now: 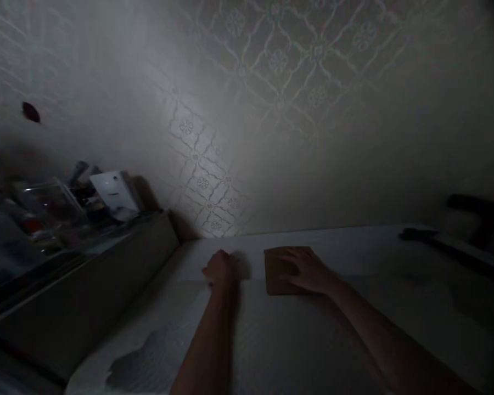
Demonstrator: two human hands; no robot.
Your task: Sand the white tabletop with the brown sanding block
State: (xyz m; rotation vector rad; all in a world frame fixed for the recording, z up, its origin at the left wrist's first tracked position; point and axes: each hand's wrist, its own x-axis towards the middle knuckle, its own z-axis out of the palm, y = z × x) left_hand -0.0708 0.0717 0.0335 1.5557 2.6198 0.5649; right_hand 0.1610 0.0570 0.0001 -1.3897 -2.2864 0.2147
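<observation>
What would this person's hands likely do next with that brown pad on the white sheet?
Probably slide the brown pad along the white sheet: the right hand lies flat on it, and the left hand presses the sheet beside it.

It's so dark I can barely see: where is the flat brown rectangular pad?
In the head view, the flat brown rectangular pad lies right of centre on the white surface near the patterned wall, under the right hand, with the left hand beside it.
</observation>
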